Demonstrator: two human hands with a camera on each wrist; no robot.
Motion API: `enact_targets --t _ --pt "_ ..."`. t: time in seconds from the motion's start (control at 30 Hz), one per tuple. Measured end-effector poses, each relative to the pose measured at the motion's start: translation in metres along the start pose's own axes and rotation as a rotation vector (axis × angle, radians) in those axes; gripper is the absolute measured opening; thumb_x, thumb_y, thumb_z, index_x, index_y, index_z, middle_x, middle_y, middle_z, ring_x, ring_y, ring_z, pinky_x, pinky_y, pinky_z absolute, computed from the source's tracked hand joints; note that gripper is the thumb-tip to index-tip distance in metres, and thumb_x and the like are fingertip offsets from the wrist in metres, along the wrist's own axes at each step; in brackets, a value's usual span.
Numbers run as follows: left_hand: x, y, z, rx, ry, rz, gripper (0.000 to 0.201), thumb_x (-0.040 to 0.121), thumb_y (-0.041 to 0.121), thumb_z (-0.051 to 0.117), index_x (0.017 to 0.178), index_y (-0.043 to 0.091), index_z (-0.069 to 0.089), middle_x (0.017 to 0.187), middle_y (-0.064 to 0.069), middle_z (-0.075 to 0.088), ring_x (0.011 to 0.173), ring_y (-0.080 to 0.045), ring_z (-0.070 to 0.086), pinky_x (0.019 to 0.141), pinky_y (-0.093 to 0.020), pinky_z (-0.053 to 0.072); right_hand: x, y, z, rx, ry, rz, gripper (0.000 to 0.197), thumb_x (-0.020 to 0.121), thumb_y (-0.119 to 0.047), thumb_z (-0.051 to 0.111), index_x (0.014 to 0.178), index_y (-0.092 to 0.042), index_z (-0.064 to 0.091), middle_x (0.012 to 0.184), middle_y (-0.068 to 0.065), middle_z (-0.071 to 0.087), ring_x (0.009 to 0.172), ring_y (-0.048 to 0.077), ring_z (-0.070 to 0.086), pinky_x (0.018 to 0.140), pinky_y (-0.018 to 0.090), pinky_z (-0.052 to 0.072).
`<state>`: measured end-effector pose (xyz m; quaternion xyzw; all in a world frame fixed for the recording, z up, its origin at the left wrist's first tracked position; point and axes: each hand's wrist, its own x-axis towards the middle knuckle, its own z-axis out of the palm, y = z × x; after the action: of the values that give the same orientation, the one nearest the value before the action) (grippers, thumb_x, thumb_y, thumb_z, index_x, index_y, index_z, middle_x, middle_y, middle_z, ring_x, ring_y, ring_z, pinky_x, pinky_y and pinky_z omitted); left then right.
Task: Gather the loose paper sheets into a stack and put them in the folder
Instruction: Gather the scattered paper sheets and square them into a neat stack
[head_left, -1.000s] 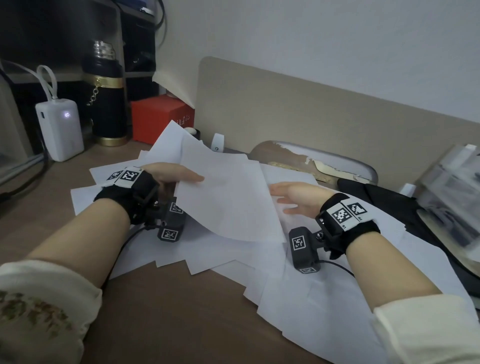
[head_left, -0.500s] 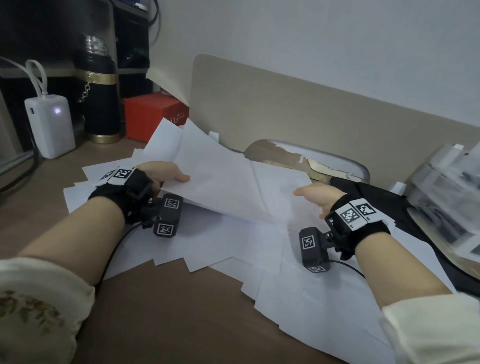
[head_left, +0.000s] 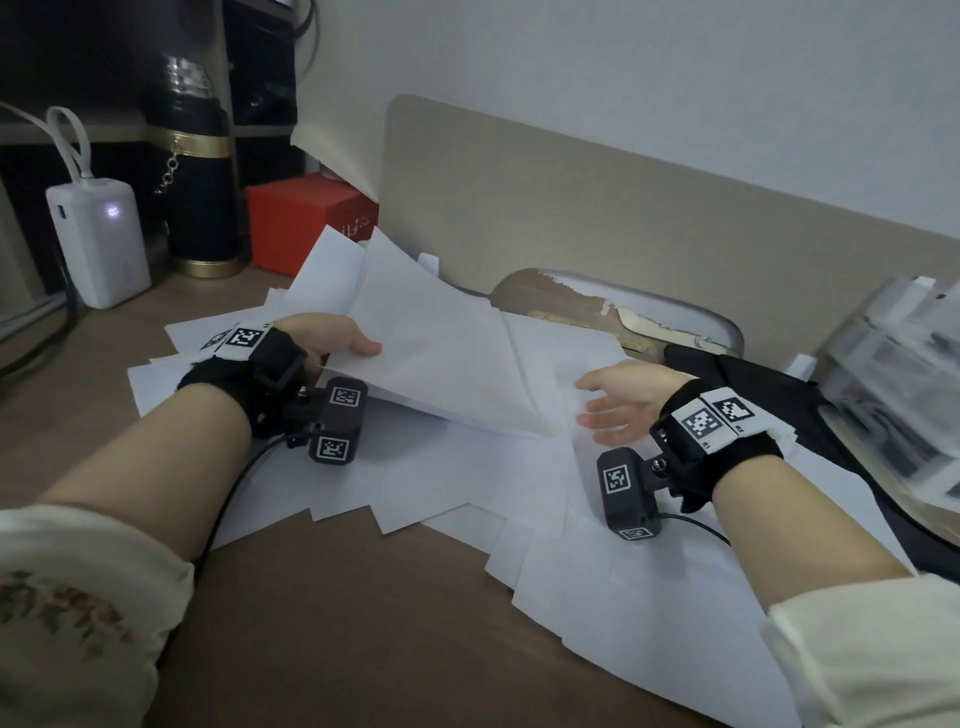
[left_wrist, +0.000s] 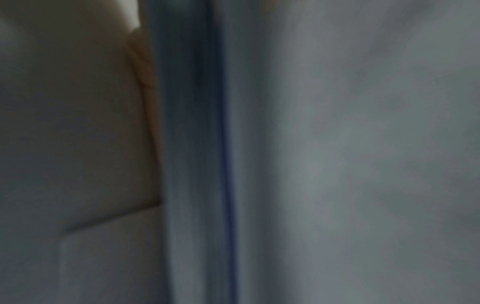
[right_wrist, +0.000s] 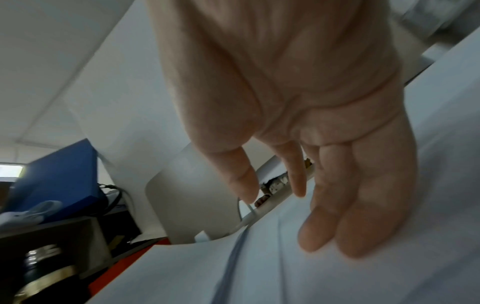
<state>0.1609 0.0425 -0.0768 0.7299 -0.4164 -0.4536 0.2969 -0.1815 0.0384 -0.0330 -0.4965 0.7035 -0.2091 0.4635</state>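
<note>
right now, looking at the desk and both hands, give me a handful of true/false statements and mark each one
1. The left hand holds a raised bunch of paper sheets. True.
2. The right hand is clenched in a fist around a pen. False: its fingers are straight and open over the loose sheets, holding nothing.
3. All the paper is already squared into one neat stack. False: many sheets lie spread and overlapping on the desk.
4. A red box stands beside a black flask at the back left. True.
5. The white power bank lies on top of the papers. False: it stands on the desk, left of them.
</note>
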Motion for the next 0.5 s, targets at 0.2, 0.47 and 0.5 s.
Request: enact_targets --t 0.2,0.47,0.5 --pt "-0.004 0.000 0.001 -0.045 -0.025 -0.022 0.062 0.071 0.023 0.081 0.125 0.007 0.054 0.120 -0.013 0.064 0.109 -0.035 0.061 0.098 -0.046 0.048 -0.003 -0.008 0.023 -0.046 -0.128 -0.015 0.011 0.095 -0.015 0.053 0.094 -0.010 0.043 0.078 0.012 0.067 0.064 0.024 0.065 0.041 0.020 0.035" --pt "-0.010 0.006 0.003 -0.001 0.018 0.023 0.048 0.088 0.027 0.068 0.123 -0.001 0.053 0.125 -0.015 0.059 0.116 -0.036 0.055 0.106 -0.044 0.041 -0.007 -0.013 0.035 -0.125 -0.123 -0.036 0.015 0.097 -0.002 0.044 0.084 -0.005 0.048 0.049 0.004 0.055 0.049 0.014 0.048 0.036 0.015 0.031" --pt "-0.010 0.005 0.002 -0.006 0.011 0.042 0.047 0.089 0.027 0.065 0.124 -0.002 0.055 0.127 -0.016 0.059 0.118 -0.037 0.055 0.108 -0.045 0.039 -0.009 -0.014 0.036 -0.149 -0.117 -0.040 0.013 0.097 -0.001 0.044 0.086 -0.005 0.050 0.058 0.005 0.058 0.050 0.013 0.048 0.037 0.016 0.031"
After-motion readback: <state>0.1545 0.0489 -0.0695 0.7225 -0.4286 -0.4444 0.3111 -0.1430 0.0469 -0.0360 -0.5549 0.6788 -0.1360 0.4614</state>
